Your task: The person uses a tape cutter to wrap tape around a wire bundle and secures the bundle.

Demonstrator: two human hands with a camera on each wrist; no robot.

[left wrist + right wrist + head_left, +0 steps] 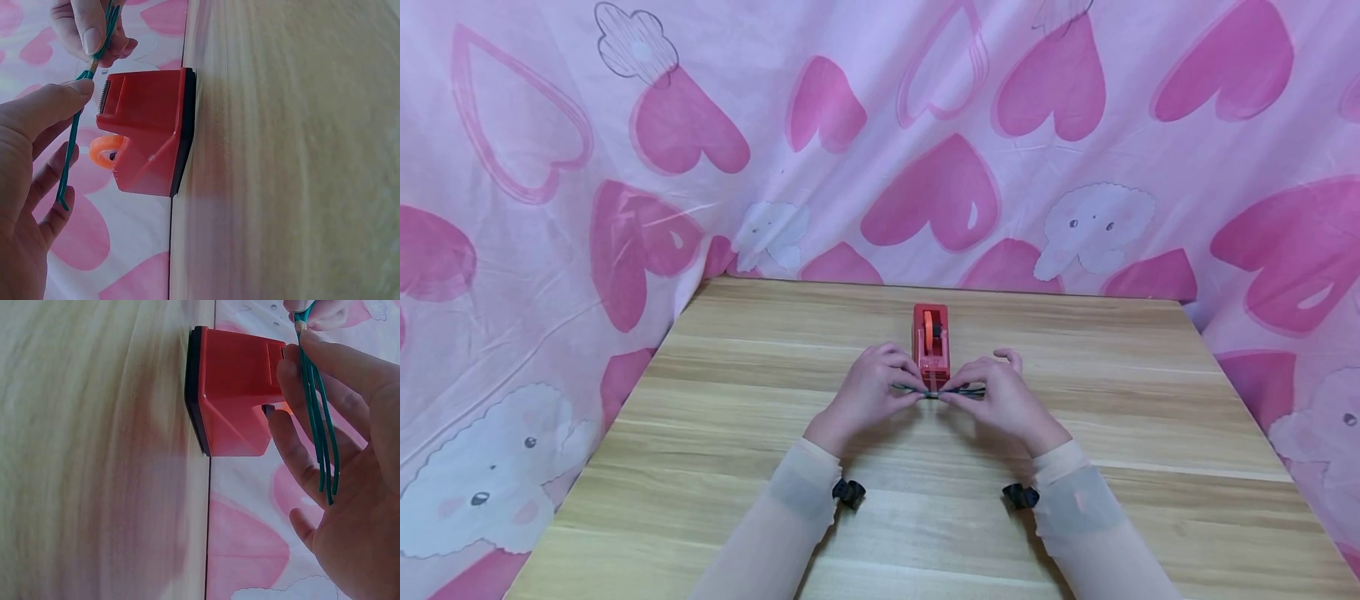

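Both hands meet just in front of a red tape dispenser, at the middle of the table. The left hand pinches a bundle of thin green wires between thumb and fingers. From the other side, the right hand pinches the same bundle, its several loose ends lying along the palm in the right wrist view. A short tan band shows around the wires between the two hands. An orange roll sits in the dispenser, whose toothed cutting edge faces the hands.
The dispenser stands on a wood-grain table. Behind and beside the table hangs a pink curtain printed with hearts. A small black device is worn on the left wrist, and another black device on the right.
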